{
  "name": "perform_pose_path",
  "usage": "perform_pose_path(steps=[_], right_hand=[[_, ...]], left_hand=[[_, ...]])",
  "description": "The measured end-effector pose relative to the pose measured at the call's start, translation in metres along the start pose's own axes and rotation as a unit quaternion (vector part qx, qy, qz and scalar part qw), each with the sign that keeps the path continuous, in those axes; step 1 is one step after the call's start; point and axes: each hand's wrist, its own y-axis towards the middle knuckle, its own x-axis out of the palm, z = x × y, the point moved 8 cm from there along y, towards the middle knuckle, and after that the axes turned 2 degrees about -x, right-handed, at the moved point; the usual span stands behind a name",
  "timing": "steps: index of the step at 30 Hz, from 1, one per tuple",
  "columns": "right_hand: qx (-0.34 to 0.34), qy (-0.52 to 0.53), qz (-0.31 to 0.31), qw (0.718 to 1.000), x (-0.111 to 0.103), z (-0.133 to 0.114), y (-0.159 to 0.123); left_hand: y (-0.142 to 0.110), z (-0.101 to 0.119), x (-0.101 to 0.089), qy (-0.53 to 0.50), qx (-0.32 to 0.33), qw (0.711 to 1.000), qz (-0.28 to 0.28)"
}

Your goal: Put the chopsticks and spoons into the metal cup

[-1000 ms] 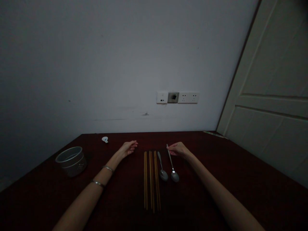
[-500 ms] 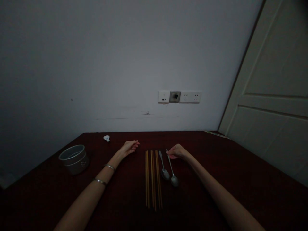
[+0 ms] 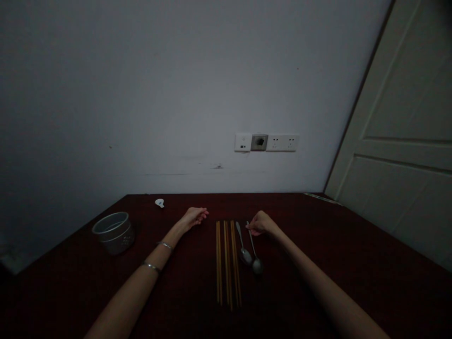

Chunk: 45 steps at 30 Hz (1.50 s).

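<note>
My right hand (image 3: 259,223) pinches the handle end of a long metal spoon (image 3: 257,266), whose bowl points towards me on the dark table. Just left of it lies a second metal spoon (image 3: 246,256), close but apart. Further left, several wooden chopsticks (image 3: 228,263) lie lengthwise in neat pairs, side by side. My left hand (image 3: 195,215) rests on the table beyond and left of the chopsticks, its fingers loosely curled together with nothing visible in them. Two bracelets circle that arm.
A grey round container (image 3: 113,233) stands at the left of the dark red table (image 3: 300,221). Near the back edge lies a small white object (image 3: 159,203). A thin strip (image 3: 323,198) lies at the back right. Wall sockets (image 3: 266,142) and a door (image 3: 406,141) are behind.
The view has shifted slightly, so most things appear a little further right. The held spoon's bowl has come slightly nearer the other spoon. My left hand stays in place.
</note>
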Motion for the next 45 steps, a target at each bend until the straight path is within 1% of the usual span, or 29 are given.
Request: perform_pose_path(steps=[5,12,17,22,24,27,30,33,36,37,38,40,42,43,44,45], right_hand=[[-0.005,-0.036,0.015,0.999,-0.001,-0.006,-0.008],[0.009,-0.072,0.009,0.997,-0.002,-0.008,-0.012],[-0.02,-0.103,0.017,0.994,-0.004,-0.011,-0.013],[-0.029,-0.112,0.017,0.993,-0.004,-0.011,-0.011],[-0.029,-0.125,0.021,0.992,-0.005,-0.011,-0.01],[-0.021,-0.115,0.022,0.993,-0.005,-0.01,-0.01],[-0.023,-0.123,0.028,0.992,-0.005,-0.012,-0.013],[-0.022,-0.128,0.028,0.991,-0.007,-0.014,-0.016],[-0.047,-0.142,0.028,0.988,-0.015,-0.018,-0.017],[-0.06,-0.154,0.037,0.986,-0.019,-0.019,-0.017],[-0.07,-0.169,0.06,0.981,-0.027,-0.02,-0.018],[-0.084,-0.206,0.149,0.964,-0.047,-0.022,-0.022],[-0.089,-0.241,0.244,0.935,-0.065,-0.022,-0.029],[-0.097,-0.255,0.272,0.923,-0.07,-0.021,-0.031],[-0.111,-0.268,0.283,0.914,-0.071,-0.02,-0.031],[-0.132,-0.281,0.28,0.908,-0.069,-0.018,-0.029]], left_hand=[[0.002,-0.002,0.001,-0.011,0.002,1.0,-0.012],[0.001,0.0,0.002,-0.012,0.007,1.0,-0.013],[0.002,-0.002,0.001,-0.004,0.003,1.0,-0.009],[0.007,-0.004,0.001,0.005,0.016,1.0,-0.018],[0.008,-0.004,0.001,0.01,0.024,0.999,-0.023],[0.007,-0.003,0.002,0.014,0.029,0.999,-0.03],[0.006,-0.003,0.003,0.016,0.024,0.999,-0.027],[0.006,-0.003,0.002,0.015,0.019,0.999,-0.022],[0.007,-0.004,0.002,0.014,0.021,0.999,-0.028],[0.007,-0.004,0.002,0.015,0.023,0.999,-0.03],[0.007,-0.003,0.003,0.015,0.027,0.999,-0.03],[0.006,-0.002,0.002,0.018,0.034,0.999,-0.027],[0.006,-0.001,0.002,0.023,0.04,0.999,-0.021],[0.005,-0.001,0.002,0.025,0.042,0.999,-0.018],[0.005,0.0,0.002,0.028,0.045,0.998,-0.016],[0.005,0.0,0.002,0.031,0.048,0.998,-0.014]])
